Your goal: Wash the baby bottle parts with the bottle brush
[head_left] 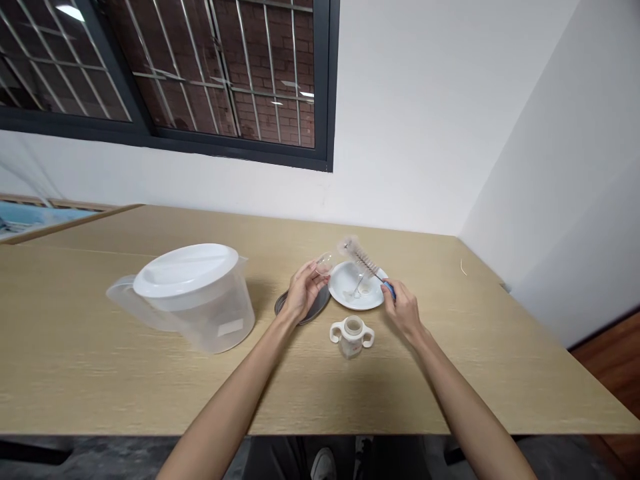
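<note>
A small clear plastic piece (325, 264) is pinched in the fingers of my left hand (303, 291), above the dark round tray. My right hand (401, 308) grips the blue handle of a bottle brush (361, 255), whose pale bristles point up and left over the white plate. In the white plate (357, 303) lie small clear parts that I cannot make out well. A small bottle with two white handles (352, 337) stands upright and uncapped between my forearms, nearer to me than the plate.
On the left of the wooden table (320, 400) stands a large clear pitcher with a white lid (187, 270). The dark tray (315, 310) sits beside the plate, partly under my left hand. A wall and barred window rise behind the table.
</note>
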{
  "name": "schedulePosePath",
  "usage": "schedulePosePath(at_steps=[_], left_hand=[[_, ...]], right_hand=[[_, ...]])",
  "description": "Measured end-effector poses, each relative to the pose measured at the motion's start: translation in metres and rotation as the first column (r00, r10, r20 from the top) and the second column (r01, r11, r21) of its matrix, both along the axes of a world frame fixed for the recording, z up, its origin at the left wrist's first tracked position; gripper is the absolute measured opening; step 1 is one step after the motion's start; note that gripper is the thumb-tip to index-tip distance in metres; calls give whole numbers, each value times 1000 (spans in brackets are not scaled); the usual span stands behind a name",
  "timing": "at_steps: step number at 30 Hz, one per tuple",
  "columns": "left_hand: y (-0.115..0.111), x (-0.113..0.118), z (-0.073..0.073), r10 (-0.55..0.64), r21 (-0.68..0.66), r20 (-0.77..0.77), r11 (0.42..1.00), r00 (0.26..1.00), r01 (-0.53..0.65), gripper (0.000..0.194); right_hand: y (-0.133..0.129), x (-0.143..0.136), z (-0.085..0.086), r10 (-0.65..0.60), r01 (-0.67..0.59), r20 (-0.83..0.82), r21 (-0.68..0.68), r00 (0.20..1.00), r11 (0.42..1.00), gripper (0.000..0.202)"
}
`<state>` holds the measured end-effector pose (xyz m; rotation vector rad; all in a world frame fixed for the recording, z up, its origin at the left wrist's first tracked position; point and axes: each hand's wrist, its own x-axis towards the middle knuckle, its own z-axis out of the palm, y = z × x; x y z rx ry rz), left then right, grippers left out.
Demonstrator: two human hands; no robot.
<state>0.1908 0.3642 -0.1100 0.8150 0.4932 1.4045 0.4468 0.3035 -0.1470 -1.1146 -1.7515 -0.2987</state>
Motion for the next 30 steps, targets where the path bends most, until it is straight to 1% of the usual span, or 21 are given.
schedulePosePath(at_steps=[2, 4, 7, 9, 12, 14, 16, 17, 19, 23, 27, 30], left_hand=[[0, 0, 1, -26, -76, 22, 997, 999, 28, 40], [-1, 1, 3, -54, -134, 43, 989, 998, 59, 33], [-3, 2, 6, -106, -154, 109, 981, 988, 122, 30], [-5, 3, 7, -122, -148, 145, 979, 982, 143, 33], [-7, 4, 8, -114, -133, 135, 982, 984, 132, 38], [-8, 4, 8, -112, -114, 112, 986, 987, 124, 41], [-8, 4, 8, -112, -100, 97, 987, 989, 122, 42], [-9, 4, 7, -111, -94, 93, 988, 989, 120, 43], [-9, 4, 7, -102, -82, 83, 991, 991, 108, 44], [-8, 2, 7, -60, -55, 64, 996, 996, 64, 51], [-8, 3, 7, 2, -77, 47, 997, 999, 2, 66], [-8, 4, 7, 28, -74, 30, 997, 999, -26, 72]], right_hand=[[0, -1, -1, -51, 52, -50, 17, 997, 999, 19], [-1, -2, -2, -27, 30, -59, 50, 998, 998, 19], [-1, -4, -2, 40, -41, 15, 41, 999, 998, 20], [-1, -4, -2, 16, -16, 19, 10, 1000, 1000, 19], [-2, -5, -2, -46, 46, -64, 5, 997, 999, 18], [-4, -6, -1, -5, 6, -54, 19, 999, 1000, 19], [-5, -7, 0, 53, -53, 12, 9, 999, 999, 20], [-5, -8, 0, 62, -62, 37, -7, 997, 998, 20], [-4, -7, -1, 26, -25, 33, -47, 999, 999, 21], [0, 1, -4, -93, 88, -63, -83, 994, 993, 25], [0, 6, -3, -130, 118, -118, -100, 984, 988, 29], [-1, 5, 0, -145, 130, -111, -136, 983, 982, 32]])
